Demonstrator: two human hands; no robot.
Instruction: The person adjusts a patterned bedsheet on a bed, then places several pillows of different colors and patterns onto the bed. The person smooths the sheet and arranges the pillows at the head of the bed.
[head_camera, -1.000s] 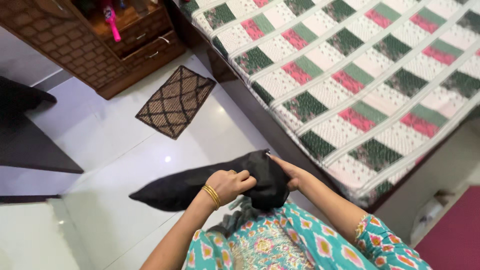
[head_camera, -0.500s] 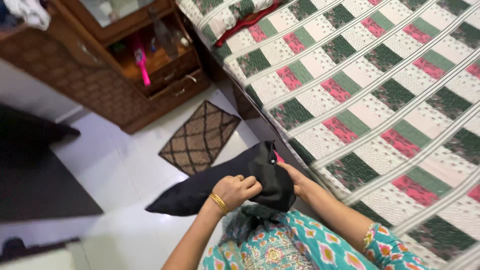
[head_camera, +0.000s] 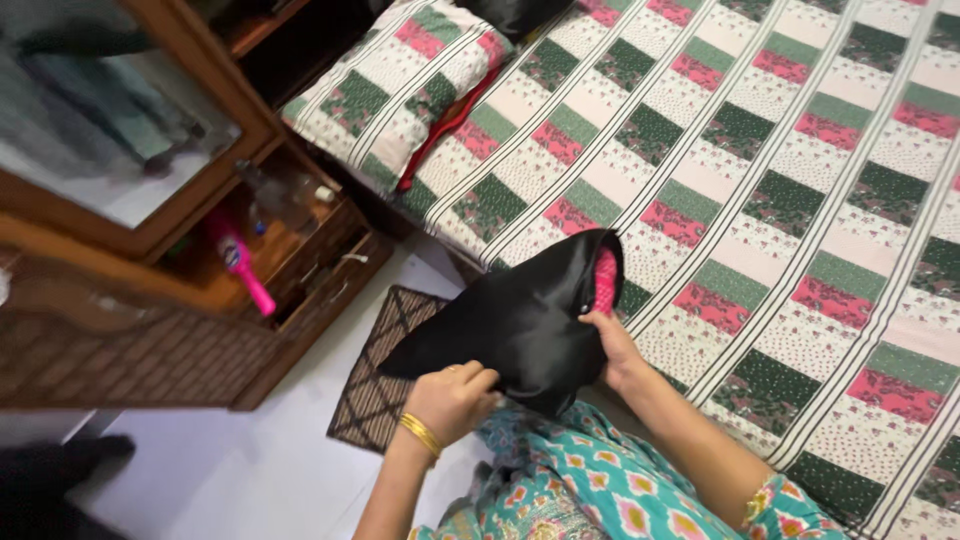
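While both hands (head_camera: 530, 370) grip a black pillow (head_camera: 520, 320), a patterned bedspread (head_camera: 760, 180) lies beside white floor (head_camera: 250, 470).

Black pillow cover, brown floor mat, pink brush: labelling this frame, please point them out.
black pillow cover (head_camera: 520, 325), head view, middle of cloth.
brown floor mat (head_camera: 375, 385), head view, patterned middle.
pink brush (head_camera: 243, 268), head view, handle.
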